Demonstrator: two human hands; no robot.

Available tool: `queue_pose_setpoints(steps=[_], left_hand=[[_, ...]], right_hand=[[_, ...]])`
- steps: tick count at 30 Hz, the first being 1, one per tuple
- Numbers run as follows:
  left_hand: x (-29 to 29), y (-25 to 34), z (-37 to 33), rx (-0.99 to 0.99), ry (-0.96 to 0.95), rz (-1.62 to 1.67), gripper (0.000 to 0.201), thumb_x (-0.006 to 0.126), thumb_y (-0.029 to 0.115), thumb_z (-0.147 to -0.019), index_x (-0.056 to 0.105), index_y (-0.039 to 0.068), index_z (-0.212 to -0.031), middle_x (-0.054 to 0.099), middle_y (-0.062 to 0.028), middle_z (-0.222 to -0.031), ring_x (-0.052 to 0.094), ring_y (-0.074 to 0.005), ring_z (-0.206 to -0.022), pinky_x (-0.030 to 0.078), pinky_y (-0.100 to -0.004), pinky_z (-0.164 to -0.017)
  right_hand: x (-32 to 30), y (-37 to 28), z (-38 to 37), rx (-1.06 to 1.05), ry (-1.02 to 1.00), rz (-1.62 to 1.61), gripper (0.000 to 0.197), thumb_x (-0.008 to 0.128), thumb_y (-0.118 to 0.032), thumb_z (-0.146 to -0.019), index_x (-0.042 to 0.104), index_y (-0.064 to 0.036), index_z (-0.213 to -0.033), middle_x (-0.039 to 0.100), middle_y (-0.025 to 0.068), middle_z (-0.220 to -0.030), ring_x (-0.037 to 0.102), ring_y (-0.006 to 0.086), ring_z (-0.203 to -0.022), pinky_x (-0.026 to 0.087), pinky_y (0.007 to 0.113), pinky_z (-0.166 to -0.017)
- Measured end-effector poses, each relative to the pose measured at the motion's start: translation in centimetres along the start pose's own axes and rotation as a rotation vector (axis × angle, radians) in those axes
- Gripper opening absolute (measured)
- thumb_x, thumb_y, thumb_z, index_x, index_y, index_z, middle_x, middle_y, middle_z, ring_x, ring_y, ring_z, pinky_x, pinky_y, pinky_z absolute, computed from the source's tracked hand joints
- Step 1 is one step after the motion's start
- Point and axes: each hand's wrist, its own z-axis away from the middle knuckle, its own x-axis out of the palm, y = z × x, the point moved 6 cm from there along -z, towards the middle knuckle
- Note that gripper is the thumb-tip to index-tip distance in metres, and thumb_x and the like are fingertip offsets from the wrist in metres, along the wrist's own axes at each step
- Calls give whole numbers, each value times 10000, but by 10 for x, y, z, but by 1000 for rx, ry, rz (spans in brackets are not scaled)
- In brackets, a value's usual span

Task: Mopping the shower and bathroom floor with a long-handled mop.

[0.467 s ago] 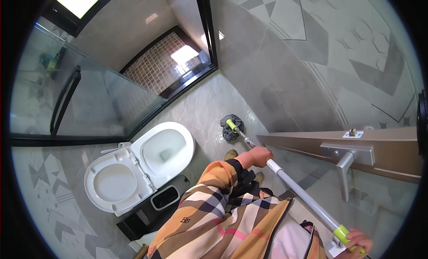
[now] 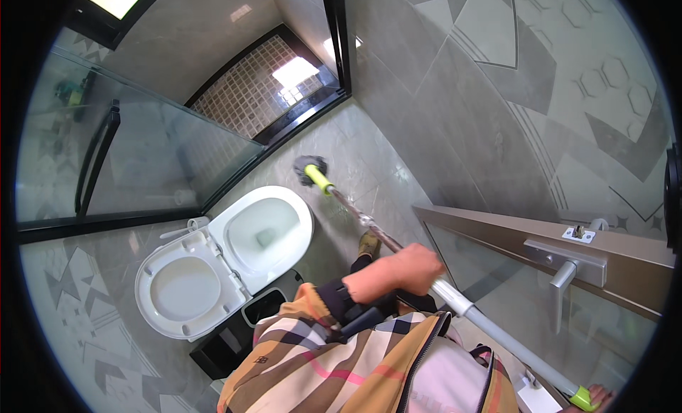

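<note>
A mop (image 2: 497,335) runs diagonally across the view, with a metal shaft, a pale grey upper tube and lime-green fittings. Partway along the pole, my left hand (image 2: 418,266) is closed around it. At the lower right, my right hand (image 2: 602,397) wraps the green end of the handle, partly cut off by the dark rim. The dark grey mop head (image 2: 305,162) rests on the tiled floor between the toilet and the shower threshold, apart from the toilet bowl.
A white toilet (image 2: 295,200) stands at left with lid and seat raised. Beside it is a black bin (image 2: 264,308). A framed glass shower screen (image 2: 170,157) and threshold lie beyond. At right, a door with a lever handle (image 2: 563,281) stands ajar near the tiled wall (image 2: 426,115).
The mop head has swept left and away from me, toward the shower threshold. My left hand moved slightly right and nearer with the pole; my right hand shifted toward the lower right.
</note>
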Motion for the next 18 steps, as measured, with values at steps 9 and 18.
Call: queue_pose_setpoints(steps=[9,18], left_hand=[[8,-157,81,-442,523,-330,238,636,115,-571,607,131,-806,555,-61,-838,531,-255,-855,367,-370,-785],[56,-209,67,-613,636,60,312,709,130,-578,614,109,-874,575,-90,-896,523,-303,-949,426,-409,-809]], right_hand=[[128,86,136,212,-1101,97,262,612,-234,-771,497,-110,-571,551,38,-569,544,204,-569,492,446,-776],[208,124,194,21,-1653,79,192,669,-217,-757,632,-44,-683,590,58,-604,602,238,-661,496,425,-767]])
